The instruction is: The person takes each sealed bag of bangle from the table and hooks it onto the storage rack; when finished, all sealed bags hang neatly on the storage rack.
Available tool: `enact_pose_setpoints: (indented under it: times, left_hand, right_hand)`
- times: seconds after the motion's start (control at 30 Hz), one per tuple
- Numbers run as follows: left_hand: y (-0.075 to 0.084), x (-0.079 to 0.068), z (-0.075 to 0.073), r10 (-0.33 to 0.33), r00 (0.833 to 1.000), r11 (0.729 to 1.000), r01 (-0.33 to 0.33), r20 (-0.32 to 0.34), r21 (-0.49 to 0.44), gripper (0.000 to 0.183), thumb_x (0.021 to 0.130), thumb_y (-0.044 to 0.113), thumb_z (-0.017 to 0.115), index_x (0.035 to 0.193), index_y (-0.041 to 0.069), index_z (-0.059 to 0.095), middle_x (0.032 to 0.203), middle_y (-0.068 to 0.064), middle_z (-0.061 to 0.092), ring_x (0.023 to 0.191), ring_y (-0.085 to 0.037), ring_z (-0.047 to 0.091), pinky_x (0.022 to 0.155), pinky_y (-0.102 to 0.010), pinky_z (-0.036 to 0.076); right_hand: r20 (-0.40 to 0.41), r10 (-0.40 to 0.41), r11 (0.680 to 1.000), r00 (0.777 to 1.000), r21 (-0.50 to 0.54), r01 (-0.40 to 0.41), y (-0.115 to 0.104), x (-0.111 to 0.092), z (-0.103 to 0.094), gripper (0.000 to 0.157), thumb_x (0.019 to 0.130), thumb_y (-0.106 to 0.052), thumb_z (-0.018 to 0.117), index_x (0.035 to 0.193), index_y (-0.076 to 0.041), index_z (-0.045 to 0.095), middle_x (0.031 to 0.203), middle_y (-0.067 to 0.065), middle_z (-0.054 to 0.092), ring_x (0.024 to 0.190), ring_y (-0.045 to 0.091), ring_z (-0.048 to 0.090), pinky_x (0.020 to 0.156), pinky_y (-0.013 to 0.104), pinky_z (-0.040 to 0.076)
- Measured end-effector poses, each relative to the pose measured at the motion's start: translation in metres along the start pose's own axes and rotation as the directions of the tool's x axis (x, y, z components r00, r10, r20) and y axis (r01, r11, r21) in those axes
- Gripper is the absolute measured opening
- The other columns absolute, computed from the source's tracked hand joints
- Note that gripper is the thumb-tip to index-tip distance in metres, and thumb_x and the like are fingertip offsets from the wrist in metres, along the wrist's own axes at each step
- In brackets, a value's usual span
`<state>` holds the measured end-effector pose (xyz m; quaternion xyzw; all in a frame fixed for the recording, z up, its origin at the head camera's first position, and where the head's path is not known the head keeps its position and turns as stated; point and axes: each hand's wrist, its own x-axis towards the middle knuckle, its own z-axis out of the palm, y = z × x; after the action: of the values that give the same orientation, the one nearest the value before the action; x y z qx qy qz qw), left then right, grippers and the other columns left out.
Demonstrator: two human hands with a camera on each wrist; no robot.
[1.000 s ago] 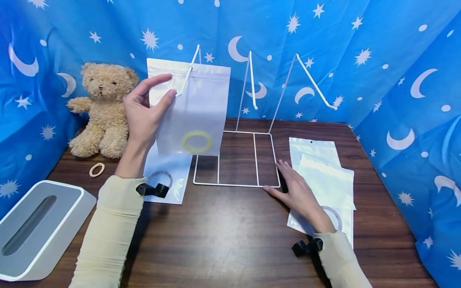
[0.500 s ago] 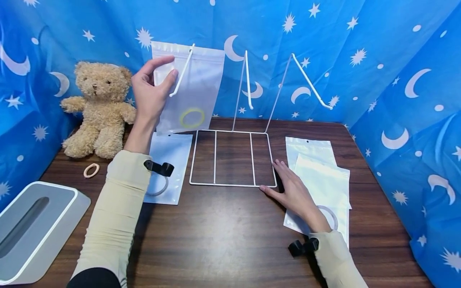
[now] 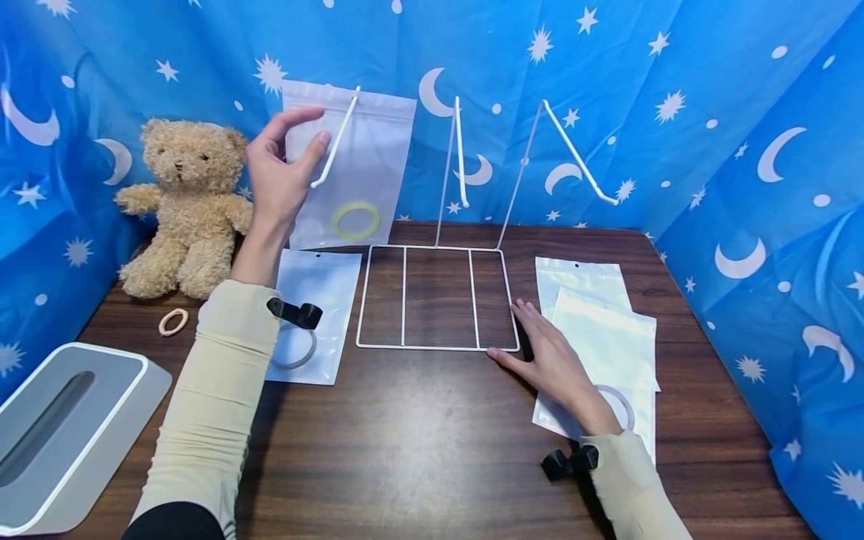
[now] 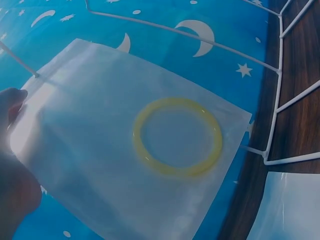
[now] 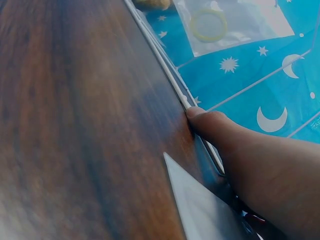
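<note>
A frosted zip bag (image 3: 364, 165) with a yellow ring (image 3: 356, 220) inside hangs on the left arm of a white wire display rack (image 3: 439, 349). My left hand (image 3: 280, 169) is at the bag's upper left, thumb and index finger apart in front of it, near the hook. In the left wrist view the yellow ring (image 4: 177, 137) shows through the bag, and my thumb is at the left. My right hand (image 3: 556, 367) rests at the rack base's front right corner, fingers along its side; in the right wrist view the thumb (image 5: 202, 116) touches the white wire.
Several zip bags (image 3: 594, 289) lie overlapping at the right, partly under my right forearm. Another zip bag (image 3: 331, 300) with a grey ring lies left of the rack. A teddy bear (image 3: 185, 202), a wooden ring (image 3: 173, 322) and a tissue box (image 3: 101, 420) stand at the left.
The bag has slid back along the hook toward the rack's upright, my left hand moving up and away with it. In the last half second little has moved. The right hand stays put.
</note>
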<state>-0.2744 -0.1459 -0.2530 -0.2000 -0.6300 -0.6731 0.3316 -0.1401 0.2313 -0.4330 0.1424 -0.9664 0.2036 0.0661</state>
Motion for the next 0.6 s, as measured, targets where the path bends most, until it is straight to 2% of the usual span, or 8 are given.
enact_pose_setpoints:
  times: [0.13,0.23,0.37,0.5,0.6]
  left_hand:
    - [0.004,-0.001,-0.006,-0.018,0.999,1.000,0.019,0.033,-0.024,0.027,0.082,-0.004,0.073,0.109,-0.003,0.072,0.112,-0.016,0.067,0.112,-0.025,0.056,0.096,-0.029,0.041]
    - [0.012,-0.003,-0.011,-0.031,0.997,0.999,0.028,0.073,0.032,0.026,0.085,0.000,0.073,0.111,-0.001,0.072,0.116,-0.013,0.063,0.110,-0.026,0.054,0.092,-0.028,0.041]
    - [0.027,-0.007,-0.024,-0.021,0.993,0.986,0.001,0.117,0.168,0.027,0.087,0.006,0.072,0.114,0.000,0.071,0.126,-0.010,0.057,0.115,-0.020,0.050,0.090,-0.029,0.040]
    - [0.039,-0.021,-0.045,-0.027,0.989,0.971,-0.008,0.145,0.239,0.028,0.090,0.006,0.069,0.117,-0.002,0.069,0.131,-0.013,0.055,0.119,-0.020,0.049,0.094,-0.031,0.042]
    - [0.040,-0.037,-0.069,-0.121,0.979,0.946,0.065,0.162,0.316,0.031,0.092,0.011,0.069,0.122,0.002,0.067,0.129,-0.009,0.056,0.115,-0.021,0.051,0.090,-0.029,0.044]
  right_hand:
    - [0.011,0.003,1.000,1.000,0.001,-0.003,-0.002,0.000,0.000,0.097,0.083,-0.067,0.063,0.152,-0.005,0.034,0.156,0.017,0.031,0.142,0.033,0.028,0.110,0.056,0.029]
    - [0.008,0.011,1.000,1.000,0.002,-0.011,-0.003,0.000,-0.001,0.097,0.083,-0.067,0.063,0.152,-0.004,0.033,0.156,0.017,0.030,0.142,0.034,0.028,0.109,0.056,0.029]
    - [0.009,0.024,1.000,1.000,-0.003,-0.024,-0.003,0.000,-0.003,0.099,0.083,-0.067,0.064,0.152,-0.004,0.033,0.156,0.017,0.030,0.142,0.034,0.028,0.110,0.056,0.028]
    - [0.024,0.024,1.000,0.999,-0.002,-0.024,-0.002,0.000,-0.002,0.099,0.083,-0.068,0.063,0.152,-0.004,0.033,0.156,0.018,0.029,0.143,0.034,0.027,0.110,0.056,0.028]
    - [0.019,0.011,1.000,1.000,0.009,-0.011,-0.003,0.001,-0.002,0.097,0.083,-0.066,0.063,0.152,-0.004,0.033,0.156,0.017,0.030,0.143,0.034,0.027,0.110,0.055,0.028]
